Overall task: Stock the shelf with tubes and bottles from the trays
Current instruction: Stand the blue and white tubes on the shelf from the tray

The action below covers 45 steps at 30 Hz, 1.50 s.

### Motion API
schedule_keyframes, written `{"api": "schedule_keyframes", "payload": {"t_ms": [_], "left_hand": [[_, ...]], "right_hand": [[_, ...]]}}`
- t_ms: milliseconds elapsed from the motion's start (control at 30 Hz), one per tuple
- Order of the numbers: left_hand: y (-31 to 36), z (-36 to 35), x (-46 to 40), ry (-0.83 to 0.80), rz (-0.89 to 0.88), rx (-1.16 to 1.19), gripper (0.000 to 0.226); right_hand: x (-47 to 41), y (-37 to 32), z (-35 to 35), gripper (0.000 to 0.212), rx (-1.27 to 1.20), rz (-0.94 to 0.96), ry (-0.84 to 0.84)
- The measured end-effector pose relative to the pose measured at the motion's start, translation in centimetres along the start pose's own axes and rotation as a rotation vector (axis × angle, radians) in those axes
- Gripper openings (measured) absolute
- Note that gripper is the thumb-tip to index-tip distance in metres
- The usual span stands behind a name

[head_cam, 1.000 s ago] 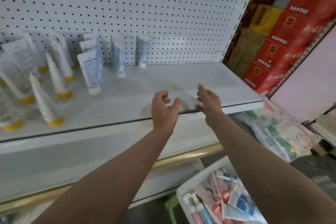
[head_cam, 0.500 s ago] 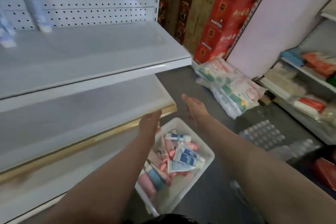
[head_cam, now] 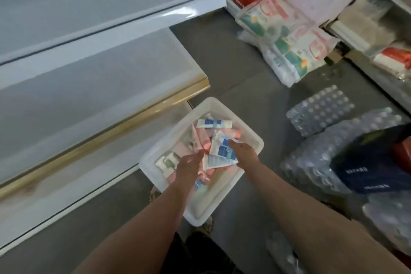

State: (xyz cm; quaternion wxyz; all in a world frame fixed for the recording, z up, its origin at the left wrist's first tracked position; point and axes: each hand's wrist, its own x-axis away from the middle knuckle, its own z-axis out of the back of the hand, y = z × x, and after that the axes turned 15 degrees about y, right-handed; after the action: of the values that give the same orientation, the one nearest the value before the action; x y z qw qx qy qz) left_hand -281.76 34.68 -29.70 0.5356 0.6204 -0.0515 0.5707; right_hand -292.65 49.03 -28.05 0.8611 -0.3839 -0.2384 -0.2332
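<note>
Tubes (head_cam: 219, 151) lie heaped in the white tray (head_cam: 253, 138) on the floor, just beside the lower shelf (head_cam: 93, 87), probably set there so that stock is within reach of the shelves. In the head view, the only one, both hands reach down into the tray. The left hand (head_cam: 189, 168) hovers over the pink tubes (head_cam: 201, 137) and a pump bottle (head_cam: 165, 162) with its fingers loosely spread, its grip holding nothing that I can see. The right hand (head_cam: 244, 154) rests against the white-and-blue tubes, fingers extended; whether its grip has closed on one I cannot tell, since motion blur hides the fingertips. The tubes lie flat, crossing one another at mixed angles: the top tube (head_cam: 214, 123) has its long axis running left to right, while those under the right hand run roughly toward the far rim, slanted. The upper shelf (head_cam: 111, 6) shows a bare white surface in the part visible here, so I judge much stocking remains.
</note>
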Motion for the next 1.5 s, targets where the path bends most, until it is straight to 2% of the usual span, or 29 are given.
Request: {"api": "schedule_keyframes", "payload": {"t_ms": [167, 233, 333, 467, 700, 800, 1000, 1133, 1267, 1400, 1500], "left_hand": [[-3.1, -1.7, -1.9, -0.091, 0.021, -0.013, 0.057], [-3.5, -2.9, -2.6, -0.107, 0.022, -0.051, 0.07], [-3.7, -4.6, -3.3, -0.124, 0.031, -0.086, 0.041], [-4.3, -6.9, -4.4, -0.14, 0.092, -0.091, 0.047], [-5.4, -9.1, -5.5, -0.185, 0.312, -0.068, 0.064], [-5.6, -9.7, -5.8, -0.167, 0.307, 0.029, 0.067], [-5.9, -10.9, -5.8, -0.06, 0.304, 0.159, 0.069], [-5.2, -10.6, -4.9, -0.024, 0.228, 0.214, 0.065], [-2.9, -9.1, -5.3, -0.015, 0.156, 0.19, 0.056], [-1.6, -7.0, -7.2, 0.027, 0.085, 0.094, 0.068], [-1.5, -5.5, -9.5, 0.031, 0.116, 0.042, 0.08]], "right_hand": [[-2.6, 2.7, -0.8, 0.048, 0.141, 0.054, 0.025], [-3.4, 3.2, -1.0, 0.048, 0.157, 0.056, 0.044], [-4.2, 3.6, -1.5, 0.044, 0.123, 0.063, 0.068], [-5.4, 4.5, -2.7, 0.038, 0.061, 0.08, 0.089], [-7.8, 6.1, -4.1, 0.036, 0.076, 0.091, 0.119], [-8.6, 6.5, -4.2, 0.029, 0.075, 0.093, 0.131], [-9.4, 6.3, -4.1, 0.032, 0.089, 0.07, 0.127], [-8.9, 5.8, -4.4, 0.033, 0.09, 0.029, 0.067], [-7.7, 4.8, -5.4, 0.034, -0.003, 0.001, -0.004], [-7.1, 4.2, -7.1, 0.03, -0.042, -0.018, -0.049], [-7.2, 4.2, -8.0, 0.034, -0.028, -0.012, -0.028]]}}
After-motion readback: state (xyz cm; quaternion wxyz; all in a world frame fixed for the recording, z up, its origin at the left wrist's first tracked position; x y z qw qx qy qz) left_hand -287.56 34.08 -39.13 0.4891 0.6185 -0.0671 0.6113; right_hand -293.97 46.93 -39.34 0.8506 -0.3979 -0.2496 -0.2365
